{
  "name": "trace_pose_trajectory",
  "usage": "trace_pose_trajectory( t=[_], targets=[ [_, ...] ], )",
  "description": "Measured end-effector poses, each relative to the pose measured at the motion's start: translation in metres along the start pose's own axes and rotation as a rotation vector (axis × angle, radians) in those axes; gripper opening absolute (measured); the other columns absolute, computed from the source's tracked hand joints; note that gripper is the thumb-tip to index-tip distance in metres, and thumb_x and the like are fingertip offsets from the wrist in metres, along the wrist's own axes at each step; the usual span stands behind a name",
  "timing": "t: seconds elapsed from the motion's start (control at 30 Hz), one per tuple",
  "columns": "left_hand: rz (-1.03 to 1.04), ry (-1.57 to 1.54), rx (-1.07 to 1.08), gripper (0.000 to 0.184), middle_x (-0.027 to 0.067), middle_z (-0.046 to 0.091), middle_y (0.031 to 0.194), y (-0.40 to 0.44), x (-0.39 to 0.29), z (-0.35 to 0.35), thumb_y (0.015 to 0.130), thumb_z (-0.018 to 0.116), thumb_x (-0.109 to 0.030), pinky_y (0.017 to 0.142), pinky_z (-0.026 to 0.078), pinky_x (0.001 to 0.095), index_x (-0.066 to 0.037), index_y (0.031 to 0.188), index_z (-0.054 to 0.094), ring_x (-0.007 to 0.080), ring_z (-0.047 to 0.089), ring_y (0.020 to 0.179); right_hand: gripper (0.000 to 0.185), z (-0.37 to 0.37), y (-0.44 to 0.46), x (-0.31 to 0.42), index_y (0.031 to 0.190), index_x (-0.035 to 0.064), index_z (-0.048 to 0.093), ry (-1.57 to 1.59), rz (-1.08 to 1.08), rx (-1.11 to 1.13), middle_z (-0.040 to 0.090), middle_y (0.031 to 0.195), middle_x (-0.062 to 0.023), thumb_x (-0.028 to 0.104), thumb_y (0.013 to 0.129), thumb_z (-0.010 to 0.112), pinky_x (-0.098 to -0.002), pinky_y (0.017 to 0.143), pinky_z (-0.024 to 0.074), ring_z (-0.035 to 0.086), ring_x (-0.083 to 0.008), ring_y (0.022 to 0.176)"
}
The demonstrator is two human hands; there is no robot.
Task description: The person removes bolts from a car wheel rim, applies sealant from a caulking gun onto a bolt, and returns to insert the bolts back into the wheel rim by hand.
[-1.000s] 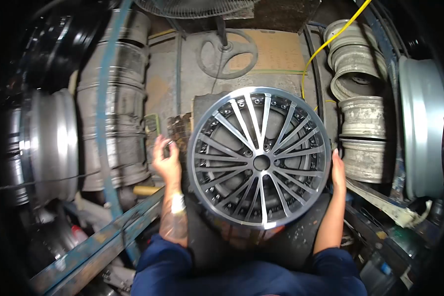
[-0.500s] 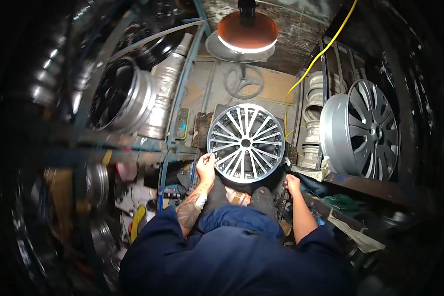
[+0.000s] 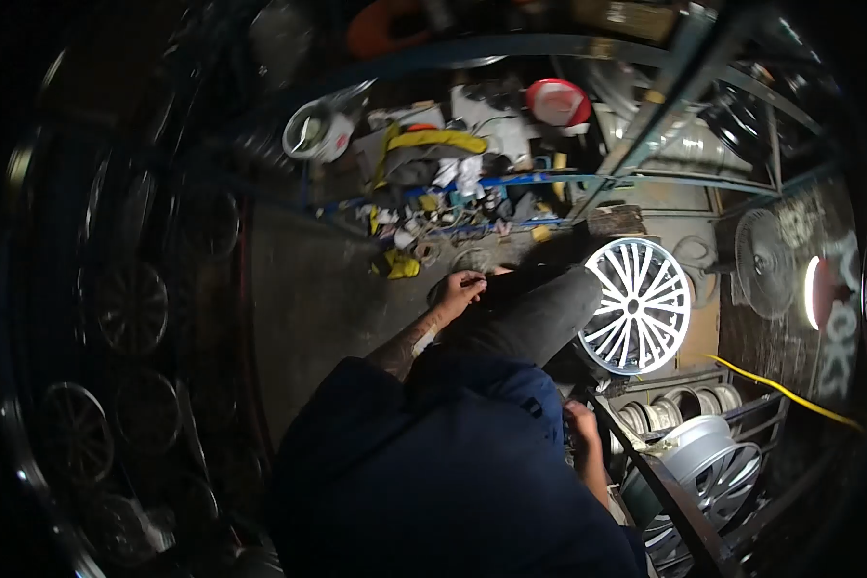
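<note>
My left hand (image 3: pixel 462 292) reaches out over the dark floor beside my trouser leg, its fingers curled together. Whatever they pinch, if anything, is too small to make out. Close to that hand, a roundish greyish thing (image 3: pixel 472 260) lies on the floor. My right hand (image 3: pixel 580 421) is down by my hip with its fingers curled, next to a metal rack bar (image 3: pixel 636 448); part of it is hidden in shadow. A multi-spoke alloy wheel (image 3: pixel 634 306) lies face up beyond my knee, and neither hand touches it.
A cluttered lower shelf holds a white bucket (image 3: pixel 318 135), a yellow-and-grey cloth (image 3: pixel 438 143) and a red-rimmed bowl (image 3: pixel 558 103). A large silver wheel (image 3: pixel 694 462) sits in the right rack. A lamp (image 3: pixel 817 293), a fan (image 3: pixel 763 262) and a yellow cable (image 3: pixel 785 388) are at right.
My view and body have turned left, so the spoked wheel now appears at the right. My left hand has left the wheel's rim and moved over the floor. My right hand is closer to my hip.
</note>
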State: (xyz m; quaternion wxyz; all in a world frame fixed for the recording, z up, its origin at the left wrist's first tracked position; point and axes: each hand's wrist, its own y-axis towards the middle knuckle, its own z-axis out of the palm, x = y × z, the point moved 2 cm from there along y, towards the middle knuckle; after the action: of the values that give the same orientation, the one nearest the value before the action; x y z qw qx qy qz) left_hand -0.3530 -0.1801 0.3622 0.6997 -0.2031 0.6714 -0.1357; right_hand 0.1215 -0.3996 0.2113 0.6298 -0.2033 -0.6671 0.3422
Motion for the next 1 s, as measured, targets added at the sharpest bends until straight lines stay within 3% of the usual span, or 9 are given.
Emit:
trace_pose_trajectory(
  t=[0.03,0.17,0.3,0.4,0.5,0.7,0.83,0.93,1.0],
  targets=[
    [0.013,-0.020,-0.060,0.024,0.0042,0.068,0.087,-0.006,0.030,-0.027,0.089,0.070,-0.020,0.063,0.051,0.0257,-0.001,0.103,0.067,0.0106,0.065,0.073,0.024,-0.022,0.004,0.027,0.102,0.0021,0.069,-0.524,-0.391,-0.032,0.070,0.099,-0.0083,0.018,0.089,0.058,-0.0318,0.085,0.0503,0.065,-0.0205,0.093],
    [0.206,0.265,-0.038,0.025,0.0050,0.069,0.089,-0.001,0.217,-0.153,0.088,0.071,-0.021,0.075,0.052,0.0290,0.002,0.098,0.069,0.0171,0.066,0.083,0.035,-0.065,-0.041,0.139,0.123,0.0153,0.063,0.214,0.099,-0.516,0.065,0.104,-0.0034,0.024,0.089,0.061,-0.0361,0.076,0.0503,0.065,-0.0201,0.087],
    [-0.196,0.200,-0.244,0.027,0.0040,0.069,0.088,-0.043,0.158,-0.210,0.088,0.071,-0.022,0.070,0.051,0.0273,0.001,0.102,0.069,0.0128,0.063,0.078,0.035,-0.112,-0.038,0.109,0.120,-0.0037,0.062,0.055,-0.229,-0.586,0.068,0.110,-0.0129,0.019,0.094,0.058,-0.0336,0.093,0.0477,0.065,-0.0223,0.100],
    [-0.211,-0.077,-0.252,0.029,0.0042,0.069,0.088,-0.059,0.118,-0.263,0.087,0.071,-0.020,0.068,0.050,0.0262,0.001,0.106,0.069,0.0102,0.063,0.077,0.023,-0.069,-0.029,0.057,0.104,0.0075,0.067,0.218,0.111,-0.633,0.066,0.088,-0.0064,0.020,0.089,0.054,-0.0285,0.064,0.0500,0.064,-0.0181,0.078],
    [-0.079,-0.118,-0.188,0.033,0.0058,0.070,0.090,-0.067,0.112,-0.352,0.089,0.069,-0.023,0.069,0.050,0.0267,0.003,0.110,0.067,0.0107,0.063,0.077,0.025,0.102,-0.008,0.084,0.103,0.0096,0.068,-0.476,0.394,-0.318,0.068,0.093,-0.0079,0.028,0.090,0.058,-0.0360,0.068,0.0498,0.064,-0.0177,0.081],
    [-0.406,-0.265,-0.628,0.040,0.0137,0.070,0.099,-0.200,0.152,-0.571,0.090,0.068,-0.029,0.083,0.049,0.0332,0.004,0.112,0.067,0.0205,0.065,0.093,0.043,0.474,0.185,0.185,0.120,0.0103,0.064,-1.535,-0.319,0.192,0.070,0.105,-0.0137,0.043,0.094,0.056,-0.0355,0.077,0.0511,0.066,-0.0211,0.090],
    [-0.660,-0.272,-0.611,0.045,0.0151,0.068,0.106,-0.262,0.251,-0.632,0.090,0.066,-0.034,0.085,0.048,0.0361,0.003,0.116,0.065,0.0233,0.064,0.095,0.031,0.727,0.279,0.316,0.115,0.0050,0.067,-1.095,-0.318,0.449,0.072,0.100,-0.0121,0.027,0.094,0.057,-0.0332,0.077,0.0530,0.068,-0.0192,0.082],
    [-0.734,-0.629,-0.610,0.045,0.0129,0.068,0.099,-0.274,0.307,-0.597,0.088,0.066,-0.038,0.080,0.048,0.0367,0.001,0.110,0.067,0.0232,0.063,0.090,0.034,0.828,0.390,0.261,0.115,0.0033,0.067,-1.193,-0.204,0.561,0.071,0.102,-0.0136,0.027,0.092,0.060,-0.0343,0.072,0.0537,0.066,-0.0180,0.068],
    [-0.825,-0.325,-0.391,0.042,0.0116,0.067,0.095,-0.274,0.389,-0.556,0.088,0.066,-0.038,0.078,0.047,0.0376,-0.001,0.108,0.067,0.0245,0.062,0.086,0.034,0.825,0.494,0.157,0.109,0.0051,0.068,-1.009,0.244,0.706,0.069,0.083,-0.0070,0.033,0.094,0.055,-0.0353,0.060,0.0520,0.065,-0.0192,0.069]
  ],
)
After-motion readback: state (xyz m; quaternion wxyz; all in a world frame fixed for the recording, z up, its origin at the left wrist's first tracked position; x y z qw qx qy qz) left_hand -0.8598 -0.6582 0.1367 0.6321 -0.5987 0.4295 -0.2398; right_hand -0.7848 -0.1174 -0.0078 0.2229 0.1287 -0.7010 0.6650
